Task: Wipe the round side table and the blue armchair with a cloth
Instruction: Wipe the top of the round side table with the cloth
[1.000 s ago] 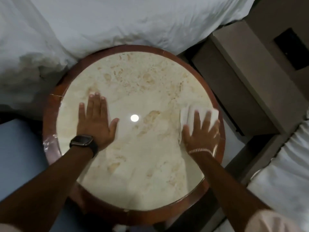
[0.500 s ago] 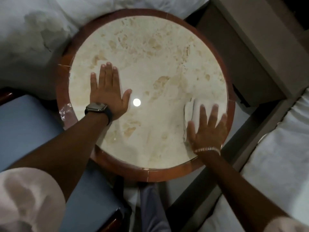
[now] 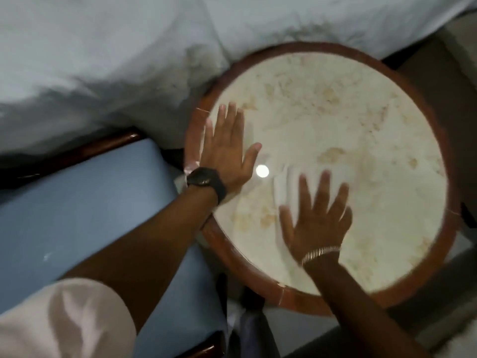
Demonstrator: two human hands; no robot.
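Note:
The round side table has a cream marble top inside a red-brown wooden rim and fills the right half of the view. My left hand lies flat on its left part, fingers spread, a dark watch on the wrist. My right hand presses flat on a white cloth, which shows blurred just left of and beyond the fingers, near the table's middle front. The blue armchair has its seat cushion at the lower left, under my left forearm.
White bedding is bunched along the top and left, touching the table's far rim. A dark wooden armrest runs between the bedding and the blue seat. A bright round light reflection sits on the marble between my hands.
My right hand has slid the cloth leftward from the table's right edge toward the middle. The view has swung left, bringing in more of the blue seat. My left hand stays flat on the table.

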